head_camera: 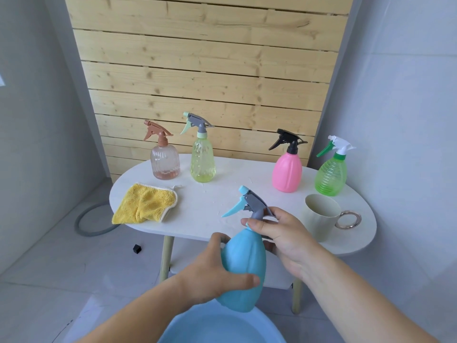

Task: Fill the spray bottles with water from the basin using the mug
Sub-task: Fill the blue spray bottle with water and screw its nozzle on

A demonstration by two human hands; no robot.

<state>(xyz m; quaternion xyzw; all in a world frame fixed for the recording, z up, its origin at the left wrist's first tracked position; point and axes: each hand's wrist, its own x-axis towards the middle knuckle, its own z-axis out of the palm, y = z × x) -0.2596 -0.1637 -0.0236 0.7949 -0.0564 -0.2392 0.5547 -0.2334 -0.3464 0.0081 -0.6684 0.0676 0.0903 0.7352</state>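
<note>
Plastic, smooth, opaque and pear-shaped, the blue spray bottle hangs tilted above the blue basin, whose rim the bottom edge cuts off; our left hand wraps its belly while our right hand pinches the grey collar under the trigger head. Behind on the white oval table we see a cream mug with a ring handle, four more spray bottles and a fluffy yellow cloth. We cannot tell any water level through the blue walls.

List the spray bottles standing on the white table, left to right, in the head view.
Clear ribbed bottle with brown trigger → yellow-green bottle with grey trigger → opaque pink bottle with black trigger → ribbed green bottle with white trigger.
</note>
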